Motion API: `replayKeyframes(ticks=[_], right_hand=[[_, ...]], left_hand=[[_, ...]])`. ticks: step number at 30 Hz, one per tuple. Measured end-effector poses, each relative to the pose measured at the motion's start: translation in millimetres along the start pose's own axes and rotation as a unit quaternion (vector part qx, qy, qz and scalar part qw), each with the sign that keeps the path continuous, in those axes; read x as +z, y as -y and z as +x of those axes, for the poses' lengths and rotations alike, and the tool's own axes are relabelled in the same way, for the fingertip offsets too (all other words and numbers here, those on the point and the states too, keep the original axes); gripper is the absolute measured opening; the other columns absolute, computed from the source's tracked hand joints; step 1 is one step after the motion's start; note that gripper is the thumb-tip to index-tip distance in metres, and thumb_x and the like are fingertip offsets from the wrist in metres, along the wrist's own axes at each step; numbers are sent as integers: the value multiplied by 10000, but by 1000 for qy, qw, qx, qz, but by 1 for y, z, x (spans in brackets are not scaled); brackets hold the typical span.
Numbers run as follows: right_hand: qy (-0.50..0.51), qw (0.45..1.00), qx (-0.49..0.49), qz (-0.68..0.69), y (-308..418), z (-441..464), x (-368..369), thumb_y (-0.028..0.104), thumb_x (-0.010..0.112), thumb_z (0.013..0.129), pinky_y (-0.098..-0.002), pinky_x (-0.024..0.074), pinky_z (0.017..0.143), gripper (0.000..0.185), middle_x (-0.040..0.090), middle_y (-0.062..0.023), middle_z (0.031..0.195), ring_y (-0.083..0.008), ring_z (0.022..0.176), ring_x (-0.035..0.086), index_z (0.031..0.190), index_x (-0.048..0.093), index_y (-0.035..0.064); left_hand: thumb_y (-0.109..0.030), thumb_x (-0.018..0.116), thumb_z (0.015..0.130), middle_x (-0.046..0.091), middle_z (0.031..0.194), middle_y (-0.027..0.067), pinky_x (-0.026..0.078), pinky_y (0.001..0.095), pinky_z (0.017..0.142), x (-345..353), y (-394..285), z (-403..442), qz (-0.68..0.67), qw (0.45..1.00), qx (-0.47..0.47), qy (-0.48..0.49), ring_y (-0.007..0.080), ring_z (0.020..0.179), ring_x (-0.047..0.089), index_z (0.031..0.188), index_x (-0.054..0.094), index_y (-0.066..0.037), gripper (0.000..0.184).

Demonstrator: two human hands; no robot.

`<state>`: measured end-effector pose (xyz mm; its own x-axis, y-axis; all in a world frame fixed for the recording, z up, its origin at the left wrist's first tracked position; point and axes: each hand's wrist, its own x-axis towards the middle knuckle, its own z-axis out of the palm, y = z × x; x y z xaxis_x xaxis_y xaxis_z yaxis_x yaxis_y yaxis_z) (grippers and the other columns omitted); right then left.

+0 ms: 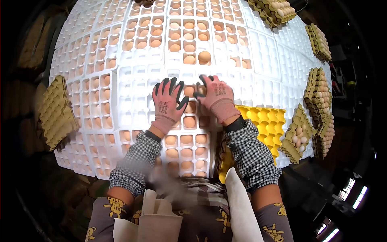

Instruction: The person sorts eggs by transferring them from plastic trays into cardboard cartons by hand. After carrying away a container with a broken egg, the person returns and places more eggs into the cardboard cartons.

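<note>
My left hand (166, 101), in a pink glove with black fingertips, lies palm down over a white foam egg tray (139, 94). Its fingers are spread, and the thumb points toward a brown egg (189, 106) in the middle column. Across that column is my right hand (217, 94), gloved the same way. Its thumb and forefinger stand apart, curved about a shaded egg (201, 89) in a cell; whether they touch it I cannot tell. Between the hands sits another egg (189, 91). A larger-looking brown egg (204, 57) rests farther ahead on the tray.
White foam trays of eggs (186, 152) cover the surface. A yellow tray (264, 121) lies beside my right forearm. Brown pulp trays (56, 111) stand at left. A pulp tray with several eggs (298, 137) and stacked egg trays (319, 94) line the right edge.
</note>
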<state>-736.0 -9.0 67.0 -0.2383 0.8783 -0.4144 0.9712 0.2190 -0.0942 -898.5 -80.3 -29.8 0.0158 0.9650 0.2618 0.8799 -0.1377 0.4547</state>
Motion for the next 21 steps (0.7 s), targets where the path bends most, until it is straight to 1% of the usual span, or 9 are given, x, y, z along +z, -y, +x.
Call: replayKeyframes(ticks=[4, 6, 8, 10, 13, 16, 18, 20, 21], right_hand=[[-186, 979, -16, 87, -22, 88, 4, 453, 769, 782, -414, 495, 965, 673, 506, -138, 1351, -298, 1199, 566, 1363, 520, 222], [-57, 998, 32, -12, -22, 124, 0, 448, 767, 783, -400, 503, 958, 636, 541, -127, 1319, -292, 1183, 581, 1329, 546, 208], [-93, 987, 26, 127, -40, 146, 0, 433, 763, 787, -394, 509, 950, 592, 588, -117, 1267, -280, 1152, 600, 1295, 575, 194], [-233, 927, 0, 295, -51, 161, 11, 393, 751, 798, -401, 508, 950, 513, 626, -116, 1226, -288, 1135, 611, 1240, 622, 167], [-190, 960, 37, 203, -54, 174, 22, 395, 753, 796, -423, 495, 965, 534, 646, -105, 1174, -310, 1130, 609, 1251, 624, 147], [-264, 950, -3, 167, -47, 154, 13, 343, 761, 815, -378, 513, 928, 521, 677, -105, 1140, -259, 1075, 649, 1256, 633, 98], [-169, 819, -36, 546, -48, 104, -19, 237, 747, 858, -295, 524, 866, 439, 701, -93, 1124, -158, 997, 665, 1234, 647, 34], [-185, 758, -57, 623, -57, 38, -40, 116, 690, 904, -233, 511, 823, 329, 715, -69, 1090, -95, 932, 646, 1209, 657, -2], [-201, 762, -21, 615, -66, 2, -43, 91, 666, 914, -238, 512, 832, 312, 711, -58, 1082, -98, 936, 645, 1209, 654, -10]], left_hand=[[-368, 676, 830, 469, 1411, 104, 175, 595, 1129, 7, -11, 10, 44, 996, 9, 80, 317, 1344, 381, 1214, 647, -160, 438], [-355, 664, 837, 478, 1400, 97, 164, 601, 1131, 8, -13, 12, 47, 995, -5, 86, 307, 1335, 388, 1182, 661, -159, 396], [-348, 647, 847, 480, 1396, 86, 162, 601, 1133, 8, -9, 8, 32, 996, -1, 83, 303, 1340, 378, 1179, 660, -164, 380], [-341, 643, 847, 480, 1395, 79, 164, 600, 1133, 6, -11, 11, 28, 995, -11, 93, 304, 1336, 379, 1186, 657, -168, 380], [-322, 668, 832, 498, 1373, 83, 172, 596, 1134, 5, -17, 13, 34, 996, -22, 76, 313, 1311, 405, 1124, 677, -151, 338], [-315, 680, 830, 515, 1358, 82, 178, 590, 1137, 7, -15, 9, 28, 999, -6, 29, 314, 1298, 420, 1083, 682, -141, 307], [-312, 707, 809, 539, 1314, 89, 229, 580, 1126, 8, -16, 8, 12, 1000, 29, 1, 323, 1274, 442, 1069, 683, -144, 311], [-300, 734, 775, 557, 1263, 90, 290, 560, 1107, 10, -26, 2, -96, 988, 121, 20, 322, 1242, 469, 1067, 683, -150, 332], [-297, 750, 746, 567, 1209, 90, 331, 545, 1087, 14, -29, -1, -44, 981, 162, 92, 317, 1212, 484, 1062, 680, -158, 353]])
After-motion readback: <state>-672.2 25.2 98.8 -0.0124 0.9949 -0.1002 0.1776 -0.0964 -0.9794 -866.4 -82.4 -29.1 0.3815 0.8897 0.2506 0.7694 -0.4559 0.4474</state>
